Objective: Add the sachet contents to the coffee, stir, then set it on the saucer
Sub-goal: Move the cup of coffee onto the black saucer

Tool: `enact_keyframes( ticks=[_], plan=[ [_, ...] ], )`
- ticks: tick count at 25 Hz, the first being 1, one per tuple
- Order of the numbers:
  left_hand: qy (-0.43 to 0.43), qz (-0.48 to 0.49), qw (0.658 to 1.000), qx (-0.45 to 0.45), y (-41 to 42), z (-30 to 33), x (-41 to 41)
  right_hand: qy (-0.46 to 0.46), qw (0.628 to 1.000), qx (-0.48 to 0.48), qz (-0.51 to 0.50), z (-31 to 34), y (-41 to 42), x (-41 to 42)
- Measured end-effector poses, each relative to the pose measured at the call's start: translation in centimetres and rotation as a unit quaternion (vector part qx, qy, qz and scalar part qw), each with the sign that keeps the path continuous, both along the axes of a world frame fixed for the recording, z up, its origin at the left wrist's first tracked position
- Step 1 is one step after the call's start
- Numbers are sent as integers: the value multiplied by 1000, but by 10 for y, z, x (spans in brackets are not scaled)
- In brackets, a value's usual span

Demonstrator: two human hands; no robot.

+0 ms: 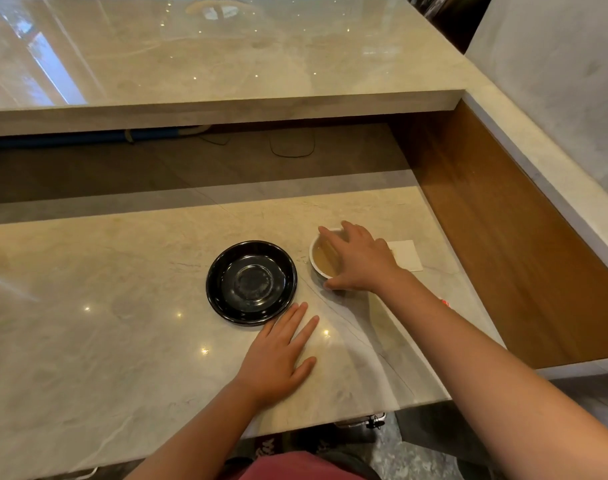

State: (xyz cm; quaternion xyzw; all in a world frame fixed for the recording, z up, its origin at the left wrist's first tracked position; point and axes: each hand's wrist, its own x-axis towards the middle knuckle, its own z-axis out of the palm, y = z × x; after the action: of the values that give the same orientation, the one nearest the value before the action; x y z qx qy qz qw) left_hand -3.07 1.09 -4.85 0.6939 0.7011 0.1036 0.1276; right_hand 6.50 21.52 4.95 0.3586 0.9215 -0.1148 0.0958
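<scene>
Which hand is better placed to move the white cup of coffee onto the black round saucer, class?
The right hand: its fingers already drape over the white cup of coffee, beside the black round saucer. The left hand lies flat on the marble counter.

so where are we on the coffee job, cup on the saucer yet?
Not yet. The cup stands on the counter right of the empty black saucer. Its coffee is pale tan, so the sachet may already be in; nobody is stirring. In hand: the right hand is spread over the cup, fingers around its rim, apparently gripping it. The left hand lies flat on the counter. Left: move the cup onto the saucer.
</scene>
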Motion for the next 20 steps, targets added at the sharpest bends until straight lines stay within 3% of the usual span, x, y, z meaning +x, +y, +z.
enact_keyframes(
  ticks=[6,14,20],
  plan=[
    [-9,-35,999,-12,-15,0,-16,-35,999,-17,15,6,10,-10],
    [-15,-69,997,-2,-37,1,-34,35,999,-15,-25,-1,-7,-10],
    [-32,-82,996,20,-43,-1,-40,92,996,-4,3,20,-30,-32]
  ],
)
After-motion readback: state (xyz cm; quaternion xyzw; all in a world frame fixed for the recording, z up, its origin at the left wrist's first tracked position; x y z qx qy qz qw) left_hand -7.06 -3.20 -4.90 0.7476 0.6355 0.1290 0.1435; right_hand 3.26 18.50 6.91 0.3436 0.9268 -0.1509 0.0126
